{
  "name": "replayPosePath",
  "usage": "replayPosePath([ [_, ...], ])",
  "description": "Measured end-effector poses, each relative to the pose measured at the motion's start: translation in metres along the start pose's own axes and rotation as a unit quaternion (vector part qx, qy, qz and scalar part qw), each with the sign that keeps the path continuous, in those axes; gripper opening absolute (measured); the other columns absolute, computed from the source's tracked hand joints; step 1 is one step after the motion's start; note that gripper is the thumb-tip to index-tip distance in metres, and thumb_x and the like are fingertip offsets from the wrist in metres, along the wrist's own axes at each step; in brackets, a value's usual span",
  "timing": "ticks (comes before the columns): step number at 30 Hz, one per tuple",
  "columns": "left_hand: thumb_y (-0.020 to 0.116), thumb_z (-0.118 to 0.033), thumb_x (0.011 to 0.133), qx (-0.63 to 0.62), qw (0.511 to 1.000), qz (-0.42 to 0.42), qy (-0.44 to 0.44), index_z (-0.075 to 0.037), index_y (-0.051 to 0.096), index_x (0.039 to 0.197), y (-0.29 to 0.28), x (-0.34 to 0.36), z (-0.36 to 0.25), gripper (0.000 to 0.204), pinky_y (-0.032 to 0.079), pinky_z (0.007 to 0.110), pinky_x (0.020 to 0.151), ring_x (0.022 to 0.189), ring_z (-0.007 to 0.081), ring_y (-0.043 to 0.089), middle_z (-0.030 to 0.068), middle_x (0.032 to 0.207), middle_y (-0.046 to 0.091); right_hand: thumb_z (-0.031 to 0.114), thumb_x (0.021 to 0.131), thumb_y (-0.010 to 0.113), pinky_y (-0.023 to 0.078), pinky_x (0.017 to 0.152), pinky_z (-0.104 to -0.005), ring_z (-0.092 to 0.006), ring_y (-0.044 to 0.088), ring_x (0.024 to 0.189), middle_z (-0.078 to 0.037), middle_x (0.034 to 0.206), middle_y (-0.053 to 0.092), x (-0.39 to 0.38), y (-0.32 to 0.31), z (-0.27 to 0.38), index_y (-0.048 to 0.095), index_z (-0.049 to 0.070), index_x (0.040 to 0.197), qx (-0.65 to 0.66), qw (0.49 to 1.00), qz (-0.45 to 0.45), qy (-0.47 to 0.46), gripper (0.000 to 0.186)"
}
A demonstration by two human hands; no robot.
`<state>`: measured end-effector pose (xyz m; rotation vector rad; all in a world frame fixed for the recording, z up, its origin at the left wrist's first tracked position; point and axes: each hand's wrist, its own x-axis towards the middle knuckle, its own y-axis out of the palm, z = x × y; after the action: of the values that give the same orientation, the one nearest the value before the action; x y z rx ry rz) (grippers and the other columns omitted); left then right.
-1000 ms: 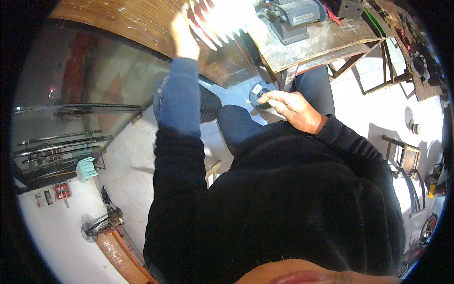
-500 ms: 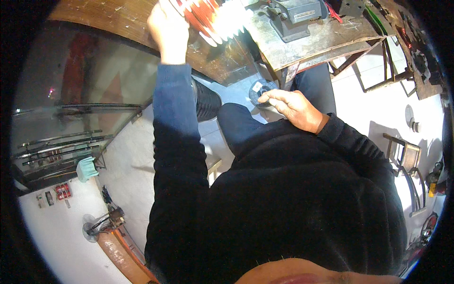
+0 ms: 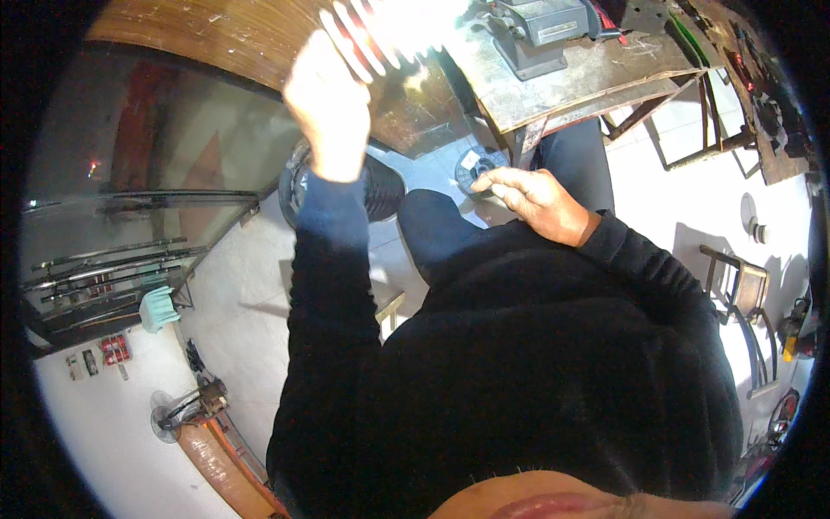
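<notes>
At the top of the head view my left hand (image 3: 327, 97) is closed, its fingers bleached by glare. It is right against a white-finned winding former (image 3: 356, 41) with reddish wire between the fins; what the fingers grip is hidden. My right hand (image 3: 540, 203) is held low in front of my body, thumb and forefinger pinched together. Anything in that pinch is too fine to make out. Just beyond its fingertips, lower down between my legs, is a round spool (image 3: 469, 162) with a pale label.
A grey metal machine (image 3: 553, 30) stands on the worn bench (image 3: 596, 78) at the upper right. The brown wooden tabletop (image 3: 199, 35) spans the upper left. Dark glass panels lie on the left, and a wooden stool (image 3: 739, 277) stands on the right.
My left hand has moved down and slightly right, toward my body. The visible part of the finned former has shifted and turned. My right hand has hardly moved.
</notes>
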<state>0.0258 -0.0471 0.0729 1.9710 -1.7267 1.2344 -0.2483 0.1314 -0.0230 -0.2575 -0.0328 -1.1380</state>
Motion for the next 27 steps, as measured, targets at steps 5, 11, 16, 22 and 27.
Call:
replayPosePath([
  [5,0.057,-0.022,0.112,-0.057,0.992,-0.007,-0.110,-0.002,0.071,0.106,0.030,0.057,0.026,0.025,0.056,0.032,0.070,0.079,0.0151,0.067,0.0059,0.092,0.071,0.016,0.113,0.058,0.060,0.083,-0.0336,-0.0187,0.075,0.089,-0.010,0.105,0.076,-0.001,0.004,-0.001,0.071,0.004,0.130,0.031,0.999,-0.020,0.009,0.025],
  [11,0.054,-0.004,0.105,-0.232,0.925,0.001,-0.302,-0.006,0.057,0.086,0.043,-0.080,-0.005,0.020,0.045,0.030,0.055,0.058,0.0142,0.054,0.0001,0.072,0.056,0.016,0.113,0.058,0.060,0.083,-0.0346,-0.0197,0.076,0.089,-0.011,0.107,0.076,-0.002,0.001,0.000,0.070,0.004,0.132,-0.004,1.000,-0.011,-0.012,0.025],
  [16,0.060,0.002,0.096,-0.151,0.985,-0.018,-0.078,-0.003,0.061,0.082,0.009,-0.039,-0.025,0.014,0.045,0.027,0.055,0.062,0.0103,0.056,0.0008,0.071,0.055,0.016,0.113,0.058,0.060,0.083,-0.0342,-0.0192,0.075,0.089,-0.011,0.107,0.076,-0.003,0.002,0.000,0.070,0.006,0.132,0.009,1.000,0.001,0.012,0.025],
  [22,0.056,-0.018,0.111,-0.027,0.978,-0.020,-0.207,-0.001,0.069,0.105,0.019,0.083,0.014,0.023,0.055,0.032,0.066,0.076,0.0165,0.067,0.0059,0.086,0.069,0.016,0.113,0.059,0.060,0.084,-0.0344,-0.0191,0.075,0.092,-0.010,0.110,0.077,-0.003,0.003,0.003,0.071,0.005,0.131,0.018,1.000,-0.014,0.008,0.024],
  [27,0.058,-0.004,0.101,-0.141,0.925,0.016,-0.352,-0.002,0.064,0.097,0.047,-0.049,0.014,0.007,0.054,0.034,0.066,0.073,0.0181,0.065,0.0047,0.085,0.066,0.016,0.113,0.058,0.059,0.086,-0.0338,-0.0192,0.075,0.091,-0.010,0.111,0.076,-0.002,0.001,0.002,0.071,0.004,0.130,0.021,1.000,-0.021,0.009,0.024],
])
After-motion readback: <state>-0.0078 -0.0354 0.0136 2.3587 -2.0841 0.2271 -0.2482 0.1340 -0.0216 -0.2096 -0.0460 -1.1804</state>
